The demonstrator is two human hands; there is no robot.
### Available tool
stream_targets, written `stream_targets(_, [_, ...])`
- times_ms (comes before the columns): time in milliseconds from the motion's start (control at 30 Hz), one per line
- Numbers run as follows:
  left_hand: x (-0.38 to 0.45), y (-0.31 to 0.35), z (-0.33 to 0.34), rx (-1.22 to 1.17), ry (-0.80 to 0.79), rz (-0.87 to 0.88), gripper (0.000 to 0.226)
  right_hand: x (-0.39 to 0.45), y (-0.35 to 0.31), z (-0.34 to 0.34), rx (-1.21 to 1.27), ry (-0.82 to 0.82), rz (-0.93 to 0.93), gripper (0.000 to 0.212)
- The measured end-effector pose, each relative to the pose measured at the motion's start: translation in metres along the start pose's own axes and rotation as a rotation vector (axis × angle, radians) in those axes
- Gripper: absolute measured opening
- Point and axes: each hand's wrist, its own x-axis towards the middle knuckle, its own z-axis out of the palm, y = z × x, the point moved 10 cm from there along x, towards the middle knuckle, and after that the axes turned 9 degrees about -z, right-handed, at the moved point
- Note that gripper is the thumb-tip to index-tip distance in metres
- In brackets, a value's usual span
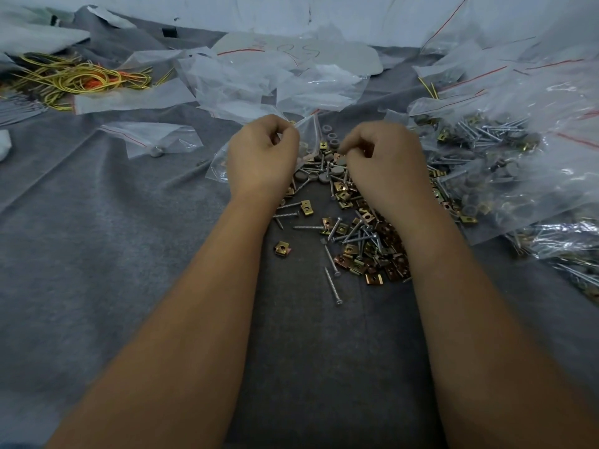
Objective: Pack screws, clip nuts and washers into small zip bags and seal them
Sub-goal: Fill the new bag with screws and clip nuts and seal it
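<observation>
My left hand pinches the mouth of a small clear zip bag, which hangs below and behind the hand with a few parts inside. My right hand has its fingertips curled down into a loose heap of grey washers, brass clip nuts and silver screws on the grey cloth. Something small may be pinched between the right thumb and finger; I cannot tell what. The two hands are about a hand's width apart.
Large clear bags holding screws, washers and clip nuts pile up at the right. Empty zip bags lie crumpled behind the hands, and one small bag lies at the left. Yellow wire ties sit far left.
</observation>
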Motion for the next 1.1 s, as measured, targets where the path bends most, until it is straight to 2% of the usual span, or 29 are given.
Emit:
stream_targets(100, [0.000, 0.000, 0.000, 0.002, 0.004, 0.000, 0.017, -0.005, 0.010, 0.018, -0.105, -0.269, 0.065, 0.031])
stream_targets(167, [0.000, 0.000, 0.000, 0.003, 0.002, -0.002, 0.017, -0.008, 0.007, 0.032, -0.209, -0.436, 0.026, 0.035])
stream_targets(233, [0.000, 0.000, 0.001, 0.005, 0.002, -0.003, 0.017, -0.010, 0.003, 0.040, -0.240, -0.519, -0.023, 0.040])
stream_targets(333, [0.000, -0.001, 0.001, 0.009, 0.001, -0.013, 0.017, -0.010, 0.003, 0.039, -0.195, -0.511, -0.028, 0.039])
stream_targets(567, [0.000, -0.002, 0.002, -0.008, -0.001, -0.019, 0.019, -0.009, 0.001, 0.037, -0.212, -0.468, -0.052, 0.017])
stream_targets(767, [0.000, -0.003, 0.002, -0.023, -0.001, -0.024, 0.022, -0.012, -0.002, 0.039, -0.209, -0.551, -0.063, 0.021])
stream_targets(867, [0.000, -0.002, 0.002, -0.023, -0.004, -0.020, 0.024, -0.009, -0.007, 0.035, -0.219, -0.487, -0.098, 0.015])
stream_targets(967, [0.000, -0.002, 0.002, -0.025, -0.005, -0.019, 0.023, -0.007, -0.006, 0.026, -0.121, -0.387, -0.055, 0.016])
stream_targets(1033, [0.000, -0.001, 0.002, -0.026, -0.007, -0.018, 0.021, -0.008, -0.005, 0.027, -0.049, -0.393, -0.030, 0.010])
stream_targets(1100, [0.000, -0.001, 0.002, -0.025, -0.007, -0.017, 0.020, -0.009, -0.007, 0.031, 0.008, -0.418, -0.017, 0.016])
